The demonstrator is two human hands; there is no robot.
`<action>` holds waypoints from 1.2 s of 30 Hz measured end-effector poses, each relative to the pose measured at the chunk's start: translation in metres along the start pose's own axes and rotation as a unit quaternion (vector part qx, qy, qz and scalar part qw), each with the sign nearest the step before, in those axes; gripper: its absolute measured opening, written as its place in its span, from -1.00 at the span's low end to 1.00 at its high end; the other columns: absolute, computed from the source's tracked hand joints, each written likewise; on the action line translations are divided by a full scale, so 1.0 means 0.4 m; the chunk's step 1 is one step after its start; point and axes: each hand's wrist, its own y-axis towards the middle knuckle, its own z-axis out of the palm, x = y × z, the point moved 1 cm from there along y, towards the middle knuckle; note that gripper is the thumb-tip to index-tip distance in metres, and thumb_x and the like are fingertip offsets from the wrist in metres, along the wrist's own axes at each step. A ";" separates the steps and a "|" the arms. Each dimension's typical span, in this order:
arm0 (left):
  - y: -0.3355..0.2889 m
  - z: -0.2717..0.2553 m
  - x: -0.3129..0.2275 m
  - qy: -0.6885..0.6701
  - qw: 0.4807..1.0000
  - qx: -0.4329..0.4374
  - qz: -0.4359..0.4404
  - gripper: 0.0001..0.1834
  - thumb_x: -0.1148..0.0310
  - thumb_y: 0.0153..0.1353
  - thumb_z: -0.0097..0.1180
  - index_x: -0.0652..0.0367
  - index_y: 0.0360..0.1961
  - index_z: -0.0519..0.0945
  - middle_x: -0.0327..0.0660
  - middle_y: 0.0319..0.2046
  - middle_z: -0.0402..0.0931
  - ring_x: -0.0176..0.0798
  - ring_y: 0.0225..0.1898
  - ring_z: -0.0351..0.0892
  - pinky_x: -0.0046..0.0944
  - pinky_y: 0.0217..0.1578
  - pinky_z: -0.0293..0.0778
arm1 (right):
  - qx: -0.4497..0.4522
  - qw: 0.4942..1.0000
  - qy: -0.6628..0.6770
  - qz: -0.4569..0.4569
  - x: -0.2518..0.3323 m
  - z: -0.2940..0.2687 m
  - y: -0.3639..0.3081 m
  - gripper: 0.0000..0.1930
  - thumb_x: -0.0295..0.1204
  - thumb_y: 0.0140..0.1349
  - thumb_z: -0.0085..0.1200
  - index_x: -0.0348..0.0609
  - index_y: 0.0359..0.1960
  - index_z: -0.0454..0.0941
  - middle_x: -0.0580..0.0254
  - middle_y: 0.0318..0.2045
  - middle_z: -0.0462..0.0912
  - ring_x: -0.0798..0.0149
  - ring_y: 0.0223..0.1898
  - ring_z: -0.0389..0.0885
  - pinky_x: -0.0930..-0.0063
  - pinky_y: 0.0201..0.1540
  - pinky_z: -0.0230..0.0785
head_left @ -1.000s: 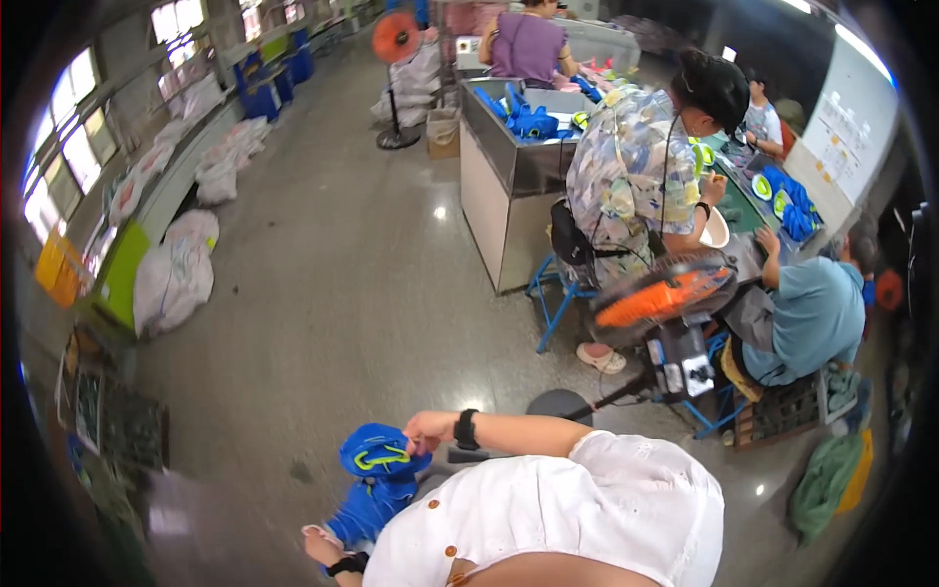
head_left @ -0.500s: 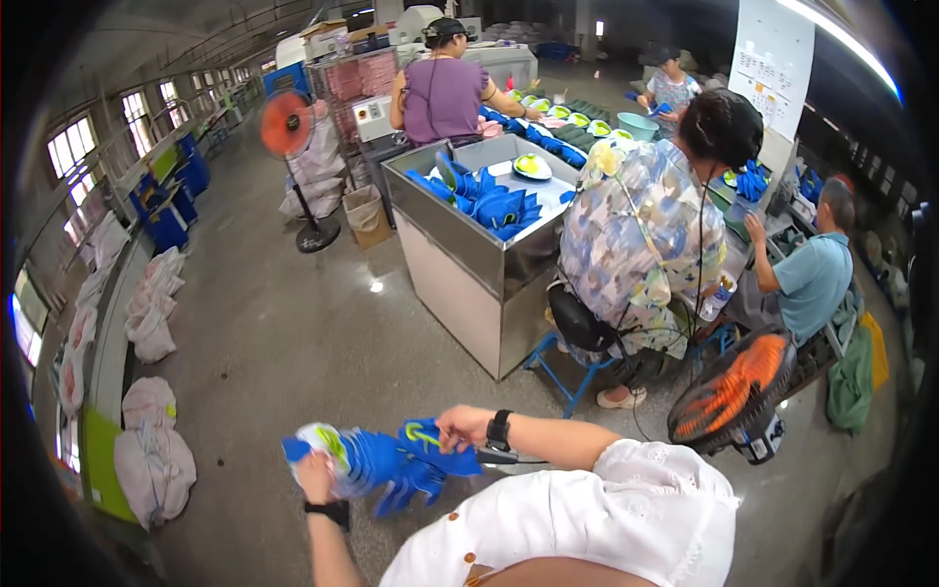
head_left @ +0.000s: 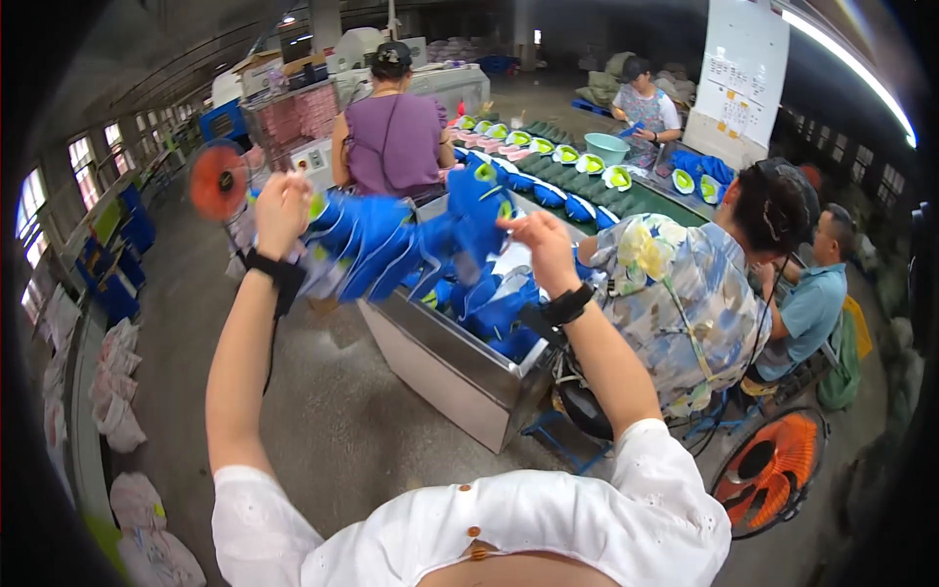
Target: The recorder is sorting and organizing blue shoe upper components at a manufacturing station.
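A string of blue fabric pieces (head_left: 367,245) with pale edges and lime-green parts, which look like shoe uppers, stretches between my raised hands, blurred by motion. At its left end my left hand (head_left: 284,210) is closed on the pieces. My right hand (head_left: 544,247) pinches the edge of the right-hand piece, beside a lime-green spot. The string hangs above a metal-walled bin (head_left: 445,367), hiding part of it. More blue uppers (head_left: 494,308) lie heaped in that bin.
A seated person in a flowered shirt (head_left: 675,293) is close on the right. A person in purple (head_left: 391,147) stands beyond the bin, near rows of uppers (head_left: 587,164). An orange fan (head_left: 768,474) stands low at right, another fan (head_left: 217,183) at left. White sacks (head_left: 152,528) line the left.
Both my hands have risen from low beside my body to above the bin, carrying the blue uppers. The hands are farther apart, and the bin is nearer.
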 end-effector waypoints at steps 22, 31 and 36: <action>0.235 0.707 0.871 0.289 0.866 0.403 0.066 -0.81 0.29 0.04 -0.02 0.09 -0.40 0.60 -0.06 -0.33 0.53 0.03 -0.32 0.52 -0.06 -0.28 0.42 | 0.096 0.492 -0.841 0.203 -0.387 -0.081 0.058 -0.82 -0.28 -0.03 0.00 -0.07 -0.62 0.55 0.09 -0.62 0.56 0.04 -0.50 0.56 0.19 -0.45 0.39; -0.479 0.361 0.289 -0.093 0.694 0.597 0.391 -0.76 0.31 0.02 0.04 0.03 -0.24 0.52 -0.23 -0.22 0.49 -0.13 -0.41 0.55 -0.22 -0.45 0.48 | 0.121 0.788 -0.583 0.155 -0.168 0.357 -0.575 -0.83 -0.32 0.04 0.00 -0.15 -0.55 0.48 0.01 -0.65 0.49 0.01 -0.57 0.48 0.24 -0.49 0.31; -0.880 0.290 0.104 -0.039 0.446 0.770 0.455 -0.60 -0.01 0.11 -0.07 0.10 -0.54 0.54 -0.19 -0.56 0.50 -0.03 -0.47 0.48 -0.12 -0.50 0.38 | -0.446 0.859 -0.192 0.165 0.059 0.424 -1.283 -0.87 -0.44 0.13 0.01 -0.22 -0.50 0.50 0.33 -0.61 0.51 0.45 -0.55 0.48 0.63 -0.43 0.37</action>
